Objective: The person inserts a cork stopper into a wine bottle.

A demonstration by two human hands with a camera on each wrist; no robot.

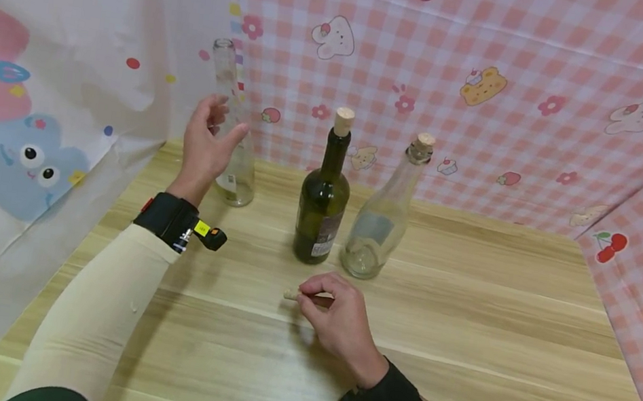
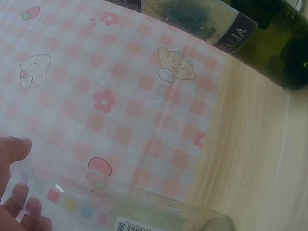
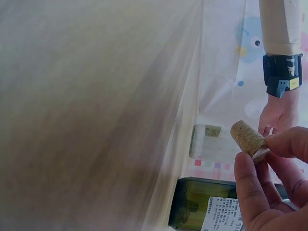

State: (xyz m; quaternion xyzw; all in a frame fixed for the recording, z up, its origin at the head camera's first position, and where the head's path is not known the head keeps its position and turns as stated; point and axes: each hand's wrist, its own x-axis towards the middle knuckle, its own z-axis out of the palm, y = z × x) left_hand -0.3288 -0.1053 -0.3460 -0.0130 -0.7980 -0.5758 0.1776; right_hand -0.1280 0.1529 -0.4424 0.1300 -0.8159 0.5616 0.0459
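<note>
My right hand (image 1: 344,320) pinches a small cork (image 3: 248,137) between thumb and fingertips, low over the table in front of the bottles. At the back left stands an uncorked clear glass bottle (image 1: 242,182). Beside its upper body is my left hand (image 1: 205,146), thumb and fingers spread apart and loosely bent, overlapping the bottle in the head view. Those fingertips also show near the clear glass in the left wrist view, not closed around it. A dark green wine bottle (image 1: 311,220) with a cork (image 1: 343,121) in its neck stands in the middle.
Right of the green bottle is another clear bottle (image 1: 375,235), its mouth plugged by a cork (image 1: 425,141). All three bottles stand on a wood-grain table (image 1: 496,321). A pink checked cloth (image 1: 505,34) hangs behind, and a white printed cloth (image 1: 138,10) at the left.
</note>
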